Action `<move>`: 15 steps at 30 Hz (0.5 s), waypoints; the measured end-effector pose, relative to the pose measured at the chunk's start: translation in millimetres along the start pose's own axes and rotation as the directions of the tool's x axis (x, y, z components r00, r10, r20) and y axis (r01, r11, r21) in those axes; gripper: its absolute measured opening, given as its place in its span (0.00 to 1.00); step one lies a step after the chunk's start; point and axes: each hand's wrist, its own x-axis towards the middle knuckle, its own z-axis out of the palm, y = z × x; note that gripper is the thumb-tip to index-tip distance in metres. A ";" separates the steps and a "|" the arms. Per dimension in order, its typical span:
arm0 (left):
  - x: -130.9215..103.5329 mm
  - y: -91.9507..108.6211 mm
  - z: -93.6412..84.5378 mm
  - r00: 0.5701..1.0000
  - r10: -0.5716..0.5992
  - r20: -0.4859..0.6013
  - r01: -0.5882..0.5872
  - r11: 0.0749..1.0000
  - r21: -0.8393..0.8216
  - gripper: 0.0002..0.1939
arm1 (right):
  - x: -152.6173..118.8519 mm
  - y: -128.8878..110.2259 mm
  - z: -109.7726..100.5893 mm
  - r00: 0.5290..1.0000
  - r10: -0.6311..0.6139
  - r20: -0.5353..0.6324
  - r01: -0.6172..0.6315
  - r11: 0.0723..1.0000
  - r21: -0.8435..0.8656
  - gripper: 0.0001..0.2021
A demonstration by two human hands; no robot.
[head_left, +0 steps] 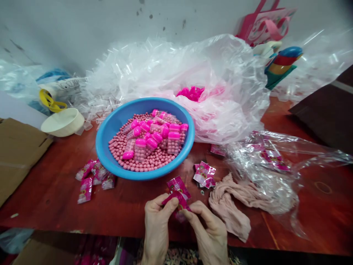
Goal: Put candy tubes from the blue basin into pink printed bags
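Observation:
Between my two hands, near the table's front edge, is a small pink printed sachet (pixel 176 200). My left hand (pixel 158 217) pinches its left side between thumb and fingers. At its right lower corner, my right hand (pixel 206 224) grips with thumb and forefinger. Just behind it on the table lies another pink sachet (pixel 180 186). Beyond my hands stands a blue basin (pixel 103 149) of pink beads (pixel 149 167), with several clear pink-capped bottles (pixel 140 147) filled with beads on top. More sachets lie in a pile (pixel 204 173) to the right and a group (pixel 86 189) to the left.
A beige cloth (pixel 230 206) and a clear plastic bag (pixel 253 173) with sachets lie at the right. Behind the basin are a large plastic bag (pixel 226 73) with pink caps and heaped clear bottles (pixel 110 73). Left are a white bowl (pixel 66 123) and cardboard box (pixel 19 154).

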 end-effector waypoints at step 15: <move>-18.4 32.3 5.3 0.996 0.009 0.089 -0.003 0.998 -0.063 0.05 | 11.9 -29.6 -27.3 0.946 -0.274 0.172 0.305 0.934 -0.187 0.14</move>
